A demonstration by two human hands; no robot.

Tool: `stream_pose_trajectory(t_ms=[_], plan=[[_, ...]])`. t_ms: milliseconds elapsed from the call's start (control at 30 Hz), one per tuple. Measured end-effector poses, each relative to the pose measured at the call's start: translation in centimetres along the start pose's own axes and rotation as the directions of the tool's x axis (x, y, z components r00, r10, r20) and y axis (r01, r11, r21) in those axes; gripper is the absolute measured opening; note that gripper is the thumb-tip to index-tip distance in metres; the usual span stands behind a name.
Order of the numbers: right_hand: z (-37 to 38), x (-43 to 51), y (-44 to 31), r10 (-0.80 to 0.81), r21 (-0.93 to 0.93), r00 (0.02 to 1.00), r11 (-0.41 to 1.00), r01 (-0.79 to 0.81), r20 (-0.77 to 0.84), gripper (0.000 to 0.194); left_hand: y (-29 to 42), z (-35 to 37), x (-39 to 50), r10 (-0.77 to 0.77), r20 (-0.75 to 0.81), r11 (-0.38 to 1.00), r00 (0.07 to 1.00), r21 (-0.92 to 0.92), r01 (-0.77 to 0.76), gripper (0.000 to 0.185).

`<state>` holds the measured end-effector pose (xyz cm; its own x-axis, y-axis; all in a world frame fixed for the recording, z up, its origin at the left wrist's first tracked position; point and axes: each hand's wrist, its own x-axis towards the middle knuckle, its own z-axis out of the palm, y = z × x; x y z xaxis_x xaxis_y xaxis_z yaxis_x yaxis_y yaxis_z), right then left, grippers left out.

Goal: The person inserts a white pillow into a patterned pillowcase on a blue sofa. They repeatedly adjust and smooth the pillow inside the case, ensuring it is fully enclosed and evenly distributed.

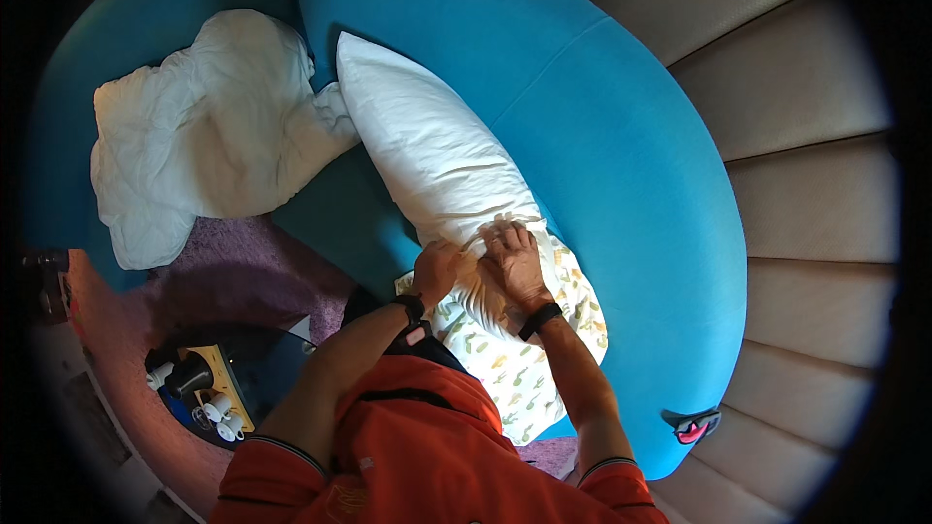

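A long white pillow in a pillowcase (429, 138) stretches away from me across the blue upholstered seat. My left hand (437, 273) is closed on the bunched white fabric at the near left side of the pillow. On its near right side, my right hand (518, 262) grips the same gathered fabric, fingers bent over the top and thumb hidden. Creases run through the cloth between and below both hands. Beneath the pillow's near end lies a cactus-print cloth or pillow (502, 378), partly covered by my right forearm.
A crumpled white duvet (211, 124) lies over the curved blue sofa (619, 182) at upper left. Beige padded wall panels (808, 196) border it. A dark round table (269, 356) at lower left bears a wooden tray (229, 386) with cups. A grey-and-pink object (697, 428) rests at the sofa's right edge.
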<state>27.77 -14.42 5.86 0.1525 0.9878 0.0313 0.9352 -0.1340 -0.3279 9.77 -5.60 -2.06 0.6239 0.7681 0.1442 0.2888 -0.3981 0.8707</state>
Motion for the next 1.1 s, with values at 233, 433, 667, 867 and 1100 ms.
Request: stream_pose_trajectory(t_ms=[233, 433, 667, 867, 1100], plan=[[1.0, 2.6, -0.6, 0.043, 0.205, 0.996, 0.978, -0.025, -0.081, 0.018, 1.1, -1.7, 2.5, -0.03, -0.159, 0.997, 0.987, -0.082, 0.017, 0.016], [0.0, 1.6, -1.2, 0.383, 0.675, 0.923, 0.688, -0.267, -0.025, 0.017, 6.4, -3.5, 4.7, 0.072, -0.199, 0.997, 0.977, -0.008, -0.075, 0.011], [0.8, 0.3, -2.4, 0.111, 0.313, 0.985, 0.947, -0.065, -0.132, 0.031, 2.5, -1.1, 0.3, 0.184, 0.07, 0.977, 0.98, 0.091, -0.19, 0.005], [-2.0, 0.5, -1.7, -0.022, 0.308, 1.0, 0.951, 0.018, 0.01, 0.029, 1.8, -4.0, -0.4, 0.212, 0.085, 0.976, 0.974, 0.04, -0.216, 0.022], [-2.5, 0.5, -1.6, -0.2, 0.147, 0.98, 0.969, 0.199, -0.005, 0.023, 0.2, -5.8, -1.1, 0.141, 0.113, 0.987, 0.984, 0.067, -0.149, 0.018]])
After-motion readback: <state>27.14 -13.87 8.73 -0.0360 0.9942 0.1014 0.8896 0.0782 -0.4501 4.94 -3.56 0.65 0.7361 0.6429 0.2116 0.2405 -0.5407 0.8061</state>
